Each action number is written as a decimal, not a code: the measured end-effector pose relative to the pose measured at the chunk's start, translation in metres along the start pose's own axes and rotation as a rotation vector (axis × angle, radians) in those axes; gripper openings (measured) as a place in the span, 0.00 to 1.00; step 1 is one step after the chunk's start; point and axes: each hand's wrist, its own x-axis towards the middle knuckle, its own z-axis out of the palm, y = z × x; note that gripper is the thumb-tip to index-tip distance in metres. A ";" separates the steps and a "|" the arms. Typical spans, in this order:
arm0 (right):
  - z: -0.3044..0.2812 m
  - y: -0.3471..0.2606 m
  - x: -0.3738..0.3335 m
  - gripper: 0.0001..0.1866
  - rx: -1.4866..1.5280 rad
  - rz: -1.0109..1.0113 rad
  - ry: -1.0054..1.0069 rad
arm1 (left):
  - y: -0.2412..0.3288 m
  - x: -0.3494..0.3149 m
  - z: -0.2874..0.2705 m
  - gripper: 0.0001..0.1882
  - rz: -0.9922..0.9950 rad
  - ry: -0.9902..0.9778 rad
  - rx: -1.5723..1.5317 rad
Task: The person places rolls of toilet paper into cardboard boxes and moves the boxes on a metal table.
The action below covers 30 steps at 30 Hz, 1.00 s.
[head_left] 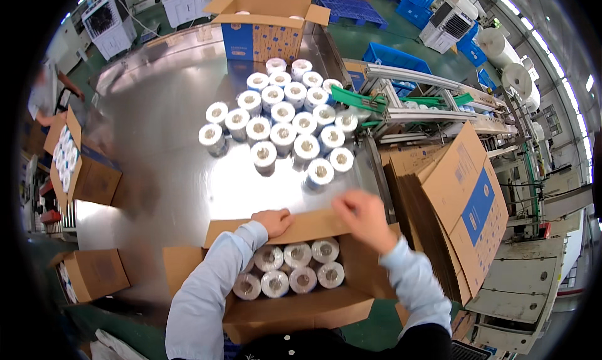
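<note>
An open cardboard carton (301,310) stands in front of me with several white, film-wrapped paper rolls (303,279) upright inside in rows. My left hand (274,223) lies at the carton's far flap (307,228), fingers curled over its edge. Above the right end of that flap is my right hand (365,218), its fingers bent but smeared by motion; nothing can be made out in it. Farther off, many more loose paper rolls (283,134) stand in a cluster on the metal table (157,140).
Flattened cartons (464,203) lean in a stack at right, below a conveyor with green guides (360,100). Another open carton (263,41) stands at the table's far edge. Filled cartons (97,175) sit at left, where a person (53,90) stands. Blue crates (395,58) lie beyond the conveyor.
</note>
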 end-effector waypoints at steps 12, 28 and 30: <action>0.151 0.263 0.082 0.25 -0.462 0.213 -0.260 | -0.081 0.179 -0.077 0.29 0.272 0.685 0.344; 0.163 0.293 0.073 0.23 -0.420 0.268 -0.085 | -0.116 0.219 -0.071 0.25 -0.202 0.695 0.298; 0.167 0.297 0.069 0.23 -0.528 0.297 -0.142 | -0.118 0.208 -0.062 0.24 -0.185 0.706 0.252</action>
